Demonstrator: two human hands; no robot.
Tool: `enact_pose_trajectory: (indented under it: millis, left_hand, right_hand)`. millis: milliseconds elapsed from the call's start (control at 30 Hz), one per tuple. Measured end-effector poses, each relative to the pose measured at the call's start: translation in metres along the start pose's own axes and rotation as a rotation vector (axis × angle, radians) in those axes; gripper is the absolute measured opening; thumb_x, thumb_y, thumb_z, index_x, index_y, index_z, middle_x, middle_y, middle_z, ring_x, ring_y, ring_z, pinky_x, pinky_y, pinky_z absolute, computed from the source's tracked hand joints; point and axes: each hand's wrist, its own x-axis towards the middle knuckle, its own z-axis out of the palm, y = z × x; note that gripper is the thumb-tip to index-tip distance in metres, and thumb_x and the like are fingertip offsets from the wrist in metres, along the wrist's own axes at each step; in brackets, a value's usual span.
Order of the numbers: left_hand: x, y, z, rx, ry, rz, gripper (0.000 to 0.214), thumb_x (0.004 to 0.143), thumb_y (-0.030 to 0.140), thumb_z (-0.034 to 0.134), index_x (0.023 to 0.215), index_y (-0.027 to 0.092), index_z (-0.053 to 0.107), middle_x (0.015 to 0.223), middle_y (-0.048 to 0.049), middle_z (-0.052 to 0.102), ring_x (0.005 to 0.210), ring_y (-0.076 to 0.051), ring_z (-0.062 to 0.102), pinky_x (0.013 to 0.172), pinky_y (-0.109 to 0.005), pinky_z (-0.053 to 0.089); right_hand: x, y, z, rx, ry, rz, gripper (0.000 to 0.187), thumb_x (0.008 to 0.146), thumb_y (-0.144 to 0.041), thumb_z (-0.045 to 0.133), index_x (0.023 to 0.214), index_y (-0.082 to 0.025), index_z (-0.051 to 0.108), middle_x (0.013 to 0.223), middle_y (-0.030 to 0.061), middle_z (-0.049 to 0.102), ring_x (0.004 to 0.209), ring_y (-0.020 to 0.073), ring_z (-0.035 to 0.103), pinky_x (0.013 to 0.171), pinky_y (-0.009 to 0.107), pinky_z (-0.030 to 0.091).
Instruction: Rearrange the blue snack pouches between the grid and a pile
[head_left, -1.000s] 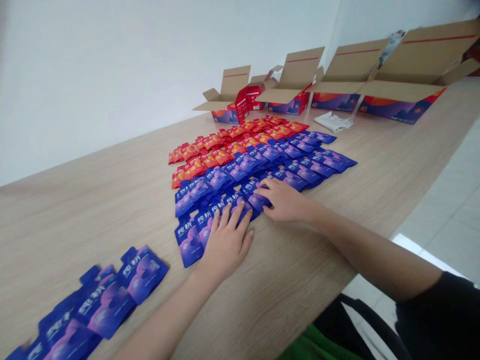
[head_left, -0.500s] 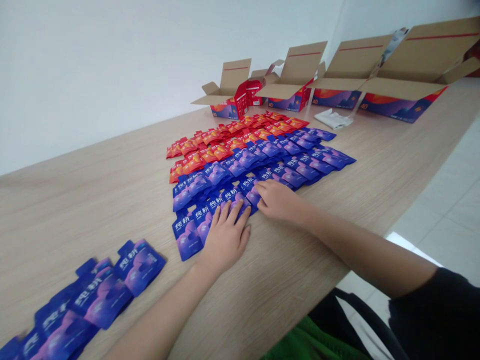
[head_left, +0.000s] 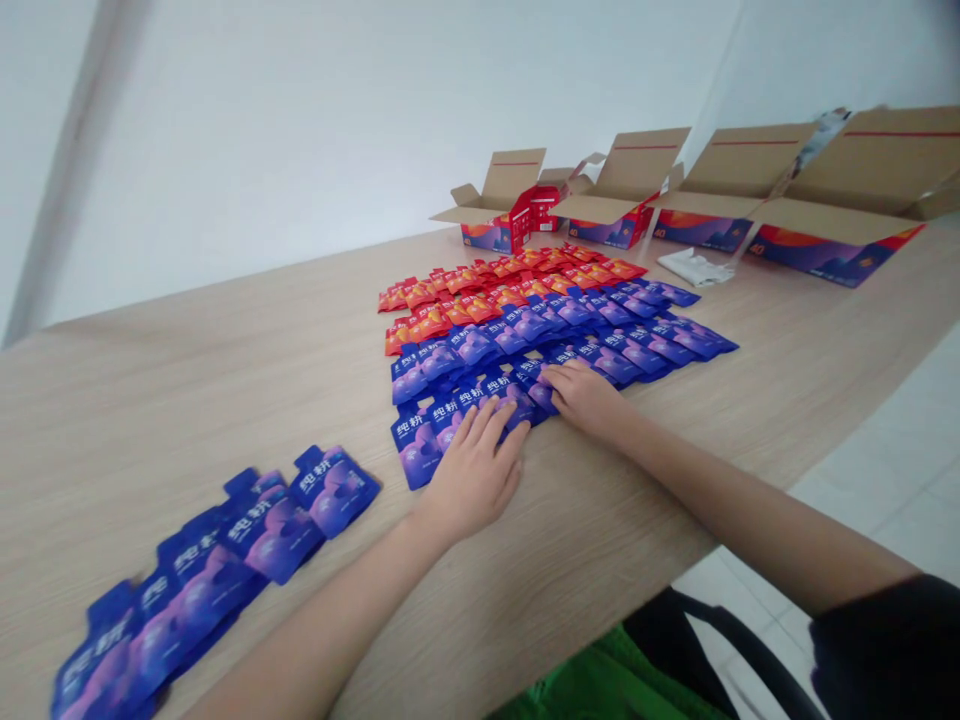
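My left hand lies with its fingers stretched over the front row of flat blue pouches, touching their lower parts. Just to its right, the curled fingers of my right hand close at the lower edge of a blue pouch in that row. The fingertips partly cover this pouch. Behind sits a second overlapping row of blue pouches, with red-orange pouches in rows farther back. A separate line of blue pouches lies at the near left, partly overlapped.
Several open cardboard boxes with raised flaps stand along the far side of the wooden table. A crumpled white plastic bag lies before them. A pale wall rises behind the table, and its front edge runs along the right.
The camera view has shifted, so the table and boxes appear farther right and the near-left pouches show more fully. Both hands stay at the front blue row, with only slight finger movement.
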Motion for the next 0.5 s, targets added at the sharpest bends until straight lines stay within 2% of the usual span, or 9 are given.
enact_pose_trajectory:
  millis: [100,167,267,333,400,500]
  left_hand:
    - [-0.024,-0.001,-0.022,0.012,0.021,0.041,0.043,0.094,0.02,0.043,0.134,0.011,0.052,0.145,-0.0176,0.05,0.141,-0.036,0.038,0.114,-0.057,0.037]
    - [-0.048,-0.004,-0.039,0.039,0.059,0.024,0.042,0.093,0.019,0.043,0.134,0.012,0.052,0.144,-0.0167,0.051,0.14,-0.035,0.038,0.114,-0.056,0.037]
    - [-0.098,-0.019,-0.059,0.087,0.11,-0.151,0.045,0.094,0.021,0.044,0.137,0.013,0.048,0.146,-0.017,0.047,0.141,-0.034,0.036,0.113,-0.056,0.038]
    - [-0.137,-0.035,-0.063,0.097,0.118,-0.33,0.045,0.095,0.025,0.043,0.139,0.014,0.046,0.147,-0.0172,0.045,0.141,-0.034,0.036,0.113,-0.056,0.039]
    - [-0.177,-0.051,-0.06,0.109,0.109,-0.493,0.049,0.097,0.031,0.041,0.144,0.016,0.041,0.148,-0.0164,0.043,0.142,-0.035,0.035,0.113,-0.057,0.038]
    - [-0.223,-0.066,-0.048,0.131,0.075,-0.577,0.055,0.098,0.035,0.039,0.151,0.021,0.032,0.152,-0.0151,0.039,0.144,-0.037,0.032,0.112,-0.061,0.037]
  right_hand:
    - [-0.004,0.009,-0.001,0.057,0.079,-0.001,0.032,0.085,-0.003,0.047,0.107,-0.007,0.07,0.11,0.0163,0.072,0.1,0.0269,0.065,0.093,0.041,0.051]
    - [-0.005,0.012,-0.009,0.062,0.179,-0.009,0.031,0.088,-0.005,0.046,0.107,-0.009,0.07,0.106,0.0146,0.074,0.097,0.0264,0.066,0.092,0.042,0.052]
    - [-0.001,-0.001,-0.032,0.076,0.332,-0.041,0.028,0.092,-0.009,0.047,0.106,-0.014,0.071,0.101,0.0109,0.075,0.094,0.0249,0.068,0.09,0.042,0.053]
    - [0.007,-0.024,-0.048,0.135,0.371,-0.096,0.026,0.093,-0.01,0.049,0.107,-0.017,0.07,0.1,0.0085,0.075,0.093,0.023,0.068,0.089,0.04,0.054]
    - [0.022,-0.058,-0.058,0.236,0.376,-0.191,0.026,0.094,-0.009,0.05,0.109,-0.018,0.07,0.1,0.0069,0.075,0.093,0.0207,0.068,0.089,0.037,0.054]
    - [0.053,-0.116,-0.051,0.392,0.368,-0.386,0.026,0.094,-0.007,0.048,0.11,-0.014,0.069,0.104,0.0081,0.075,0.097,0.0185,0.067,0.092,0.034,0.054]
